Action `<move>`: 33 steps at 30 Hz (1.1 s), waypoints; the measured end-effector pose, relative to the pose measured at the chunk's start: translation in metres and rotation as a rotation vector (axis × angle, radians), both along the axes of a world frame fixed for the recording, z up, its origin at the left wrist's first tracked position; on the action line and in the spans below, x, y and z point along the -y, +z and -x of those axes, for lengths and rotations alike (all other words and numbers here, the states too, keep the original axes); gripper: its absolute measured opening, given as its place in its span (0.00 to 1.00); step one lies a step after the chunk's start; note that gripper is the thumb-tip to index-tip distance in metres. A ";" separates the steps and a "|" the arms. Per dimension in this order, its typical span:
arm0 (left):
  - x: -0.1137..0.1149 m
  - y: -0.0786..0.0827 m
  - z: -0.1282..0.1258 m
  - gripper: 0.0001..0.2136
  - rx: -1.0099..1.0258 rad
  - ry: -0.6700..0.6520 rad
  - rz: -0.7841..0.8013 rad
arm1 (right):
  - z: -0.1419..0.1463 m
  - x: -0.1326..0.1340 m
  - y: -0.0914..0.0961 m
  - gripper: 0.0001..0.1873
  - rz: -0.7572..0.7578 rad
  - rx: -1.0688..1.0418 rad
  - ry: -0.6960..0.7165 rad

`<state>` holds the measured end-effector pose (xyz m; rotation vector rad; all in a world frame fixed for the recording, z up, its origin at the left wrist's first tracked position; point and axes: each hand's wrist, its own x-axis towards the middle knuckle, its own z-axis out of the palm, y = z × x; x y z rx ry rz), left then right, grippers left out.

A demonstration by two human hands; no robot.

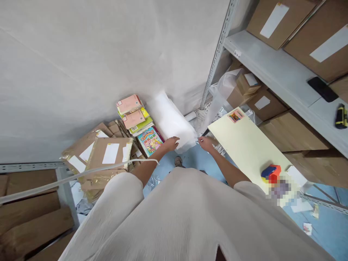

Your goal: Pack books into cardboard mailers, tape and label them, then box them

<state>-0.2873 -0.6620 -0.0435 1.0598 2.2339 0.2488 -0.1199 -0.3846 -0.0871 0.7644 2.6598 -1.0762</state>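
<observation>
A thick white roll of packing wrap (174, 121) leans against the wall in front of me, its near end at my hands. My left hand (171, 144) rests against the roll's left side with its fingers stretched over the surface. At the roll's right corner, my right hand (206, 144) is closed in a pinch on the loose edge of the wrap. Just left of the roll lie a colourful picture book (150, 140) and a stack of pink and green books (133, 113).
Flattened cardboard packed in clear plastic (110, 154) is piled at the left. A pale yellow tabletop (241, 139) stands close to my right arm. Metal shelves (272, 59) hold boxes, a black phone (322, 89) and a yellow-black tool (341, 116). A white strap (81, 174) crosses the left side.
</observation>
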 end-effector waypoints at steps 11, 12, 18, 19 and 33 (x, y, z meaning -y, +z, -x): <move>0.002 -0.036 0.050 0.24 0.006 -0.202 0.097 | 0.072 0.021 -0.061 0.37 0.201 0.079 -0.295; 0.001 -0.040 0.052 0.24 0.006 -0.207 0.101 | 0.076 0.020 -0.066 0.39 0.229 0.065 -0.328; -0.002 -0.056 0.059 0.23 0.056 -0.239 0.111 | 0.086 0.023 -0.075 0.31 0.262 0.053 -0.469; -0.002 -0.057 0.059 0.23 0.063 -0.242 0.110 | 0.086 0.025 -0.072 0.28 0.228 0.046 -0.480; -0.024 -0.054 0.060 0.25 0.010 -0.279 0.081 | 0.074 0.016 0.000 0.08 0.025 -0.220 -0.588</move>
